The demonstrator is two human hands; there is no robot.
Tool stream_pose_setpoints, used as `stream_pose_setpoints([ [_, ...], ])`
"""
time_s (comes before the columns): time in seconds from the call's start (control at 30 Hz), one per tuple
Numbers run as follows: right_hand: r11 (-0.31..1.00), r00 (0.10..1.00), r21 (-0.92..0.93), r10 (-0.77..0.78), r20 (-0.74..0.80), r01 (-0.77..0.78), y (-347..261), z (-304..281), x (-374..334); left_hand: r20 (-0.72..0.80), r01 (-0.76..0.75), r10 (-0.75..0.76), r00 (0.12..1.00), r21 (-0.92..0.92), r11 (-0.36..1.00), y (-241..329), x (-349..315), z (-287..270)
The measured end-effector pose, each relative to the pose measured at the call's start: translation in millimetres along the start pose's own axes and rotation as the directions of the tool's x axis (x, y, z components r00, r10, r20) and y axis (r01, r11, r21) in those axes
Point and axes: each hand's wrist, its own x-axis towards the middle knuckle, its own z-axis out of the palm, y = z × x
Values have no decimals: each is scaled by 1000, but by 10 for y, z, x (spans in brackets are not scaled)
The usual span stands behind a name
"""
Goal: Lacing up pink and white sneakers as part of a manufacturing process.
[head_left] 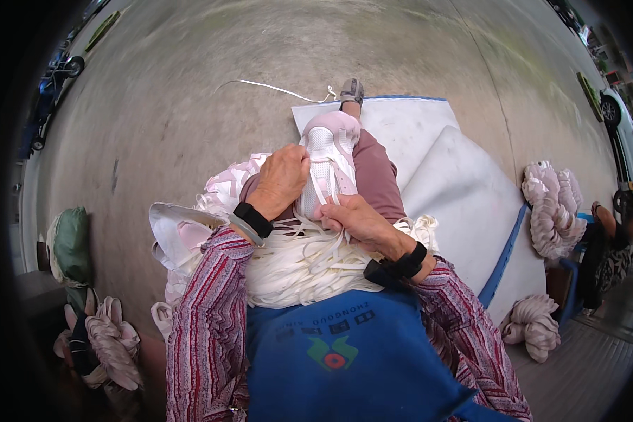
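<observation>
Pinching a white lace [318, 188] between thumb and finger, the person's right hand [363, 218] rested at the near end of a pink-and-white shoe upper [323, 139]. The left hand [281, 179] curled in at the upper's left side; whether it gripped anything could not be told. The upper lay over mauve trousers [375, 176], just beyond a tangled heap of cream laces [295, 276] above a blue apron [281, 376].
</observation>
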Motion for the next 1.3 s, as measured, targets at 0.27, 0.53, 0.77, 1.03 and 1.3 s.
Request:
stream_pose_setpoints([
  [0.27, 999, 998, 12, 43, -36, -42, -120, 45, -44, 364, 456, -284, 887, -598, 659, -299, 47, -2],
  [0.53, 997, 986, 79, 14, 164, -27, -377, -22, -244, 326, 468, -340, 882, -517, 717, -179, 34, 83],
  [0.77, 827, 978, -535, -80, 195, 174, -337, 136, -232, 640, 694, -305, 705, -533, 485, -82, -232, -227],
  [1.03, 558, 966, -788, -136, 222, 259, -437, 313, -225, 657, 668, -167, 735, -744, 14, 8, -374, 37],
  [1.3, 462, 818, -882, -541, -196, 95, -478, -159, 220, 614, 646, -213, 760, -677, 353, 193, -470, -20],
])
